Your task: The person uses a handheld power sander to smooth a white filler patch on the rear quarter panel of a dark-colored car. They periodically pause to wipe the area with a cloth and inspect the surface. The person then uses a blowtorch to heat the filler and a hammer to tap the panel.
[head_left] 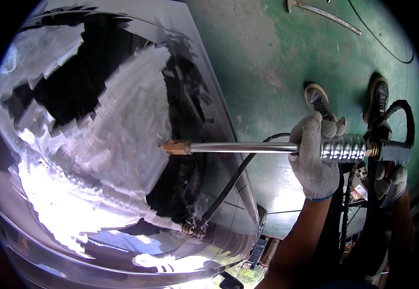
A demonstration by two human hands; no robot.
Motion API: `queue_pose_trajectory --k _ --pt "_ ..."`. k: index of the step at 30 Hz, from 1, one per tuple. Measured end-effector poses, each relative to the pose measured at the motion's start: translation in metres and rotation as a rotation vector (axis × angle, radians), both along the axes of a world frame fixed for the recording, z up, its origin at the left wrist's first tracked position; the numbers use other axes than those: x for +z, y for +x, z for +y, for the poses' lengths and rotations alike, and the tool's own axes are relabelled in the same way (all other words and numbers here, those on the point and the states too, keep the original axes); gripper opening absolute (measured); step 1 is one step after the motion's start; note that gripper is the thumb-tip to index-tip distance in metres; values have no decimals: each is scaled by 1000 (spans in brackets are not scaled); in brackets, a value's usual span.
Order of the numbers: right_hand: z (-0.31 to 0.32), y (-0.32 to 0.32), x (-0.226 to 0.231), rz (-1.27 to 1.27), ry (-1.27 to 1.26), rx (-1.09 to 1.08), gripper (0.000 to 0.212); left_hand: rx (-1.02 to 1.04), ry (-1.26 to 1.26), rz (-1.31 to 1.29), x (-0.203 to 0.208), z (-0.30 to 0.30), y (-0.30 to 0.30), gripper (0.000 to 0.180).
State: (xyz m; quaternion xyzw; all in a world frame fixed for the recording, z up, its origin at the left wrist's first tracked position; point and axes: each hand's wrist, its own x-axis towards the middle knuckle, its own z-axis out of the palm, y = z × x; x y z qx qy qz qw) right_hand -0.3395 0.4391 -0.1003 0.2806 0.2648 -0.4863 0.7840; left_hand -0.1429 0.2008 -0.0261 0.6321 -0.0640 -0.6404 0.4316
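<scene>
A dent puller [243, 148] with a steel rod and a sliding weight lies level across the view. Its copper-coloured tip [178, 147] meets the edge of the bare, ground metal [127, 120] on a dark car panel [190, 183]. My left hand [314, 159], in a white knit glove, is wrapped round the rod beside the ribbed silver weight [343, 148]. At the far end, my right hand [393, 184], gloved too, closes on the pistol grip; some of its fingers are in shadow. A brass-coloured clamp [189, 228] sits on a bare strip at the panel's lower part.
From the clamp a black cable [226, 190] runs up behind the rod. A thick black hose [401, 107] loops above the grip. On the green floor [257, 67] lies a hammer [325, 15] near a thin cable [383, 43]. Two shoes [319, 101] stand beyond the puller.
</scene>
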Motion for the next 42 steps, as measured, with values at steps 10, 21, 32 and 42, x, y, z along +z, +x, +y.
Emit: queue_pose_trajectory --k 10,21,32,42 --pt "16 -1 1 -33 -22 -27 48 89 41 -26 0 -5 -13 22" --pt "12 -1 13 32 65 -38 44 -634 -362 -381 -10 5 41 29" --pt "22 -6 5 40 -107 16 43 85 -525 720 18 -134 139 28" --pt "3 2 17 -34 -4 -81 44 196 -251 -341 73 -125 90 15"
